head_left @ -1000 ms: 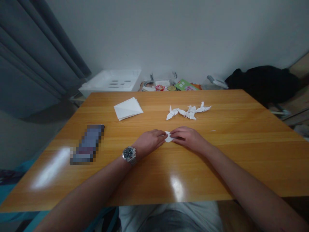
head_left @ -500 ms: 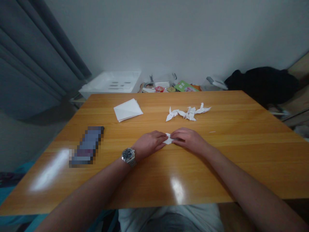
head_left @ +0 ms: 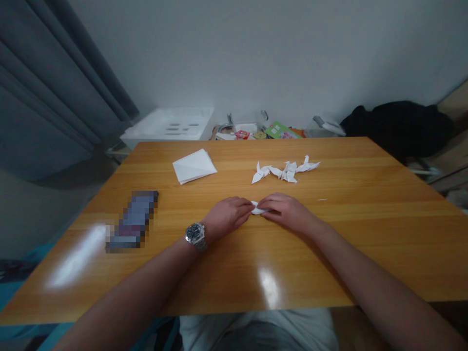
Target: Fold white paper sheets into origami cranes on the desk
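A small folded piece of white paper (head_left: pixel 257 211) lies on the wooden table between my two hands, partly covered by my fingers. My left hand (head_left: pixel 231 213), with a metal watch (head_left: pixel 195 234) on its wrist, has its fingers closed on the paper's left edge. From the other side my right hand (head_left: pixel 283 207) pinches the paper between thumb and fingers. Just beyond the hands sit several white folded paper birds (head_left: pixel 287 171), close together in a row. A stack of white paper sheets (head_left: pixel 194 166) rests farther back on the left.
The wooden table (head_left: pixel 365 214) has a blurred-out phone (head_left: pixel 133 220) on its left side and a thin white sliver (head_left: pixel 321 199) to the right. Behind its far edge are a white foam tray (head_left: pixel 171 122), a green booklet (head_left: pixel 280 130) and a black cloth heap (head_left: pixel 398 126).
The folded paper shows less of its surface between my hands, and its near edge sits slightly higher. My hands have barely moved.
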The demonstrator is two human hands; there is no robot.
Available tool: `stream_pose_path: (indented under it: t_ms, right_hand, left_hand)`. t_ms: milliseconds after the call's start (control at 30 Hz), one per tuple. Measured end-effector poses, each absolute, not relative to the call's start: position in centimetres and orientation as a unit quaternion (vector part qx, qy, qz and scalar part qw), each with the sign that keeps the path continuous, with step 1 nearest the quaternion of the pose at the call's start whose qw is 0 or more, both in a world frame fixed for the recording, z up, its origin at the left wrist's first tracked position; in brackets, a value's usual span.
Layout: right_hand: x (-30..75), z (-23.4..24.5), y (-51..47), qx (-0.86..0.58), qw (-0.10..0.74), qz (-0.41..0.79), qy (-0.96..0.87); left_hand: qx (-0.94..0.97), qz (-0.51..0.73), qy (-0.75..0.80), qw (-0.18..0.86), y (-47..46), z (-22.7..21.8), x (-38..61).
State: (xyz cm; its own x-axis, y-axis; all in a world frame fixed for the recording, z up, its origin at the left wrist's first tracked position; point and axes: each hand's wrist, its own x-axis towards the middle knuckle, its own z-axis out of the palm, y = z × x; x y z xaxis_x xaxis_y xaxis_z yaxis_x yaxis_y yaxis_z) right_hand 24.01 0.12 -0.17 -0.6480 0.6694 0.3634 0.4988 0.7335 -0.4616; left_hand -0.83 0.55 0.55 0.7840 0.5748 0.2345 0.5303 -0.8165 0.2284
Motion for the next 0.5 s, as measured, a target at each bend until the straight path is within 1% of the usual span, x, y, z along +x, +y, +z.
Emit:
stream_pose_path:
  t_ms: [133,267,500]
  right_hand:
    - [23.86,-0.06,0.10,-0.329,0.258,0.148,-0.896]
    - [23.75,-0.11,0.04,-0.339,0.264,0.147,-0.891]
    - [23.47,-0.10,-0.25,-0.349,0.286,0.179,-0.874]
  left_hand:
    - [0.938,0.150,0.304,0.075,0.52,0.49,-0.76]
    - [0.936,0.141,0.319,0.052,0.48,0.66,-0.66]
    - [0.920,0.159,0.356,0.047,0.19,1.13,-0.57]
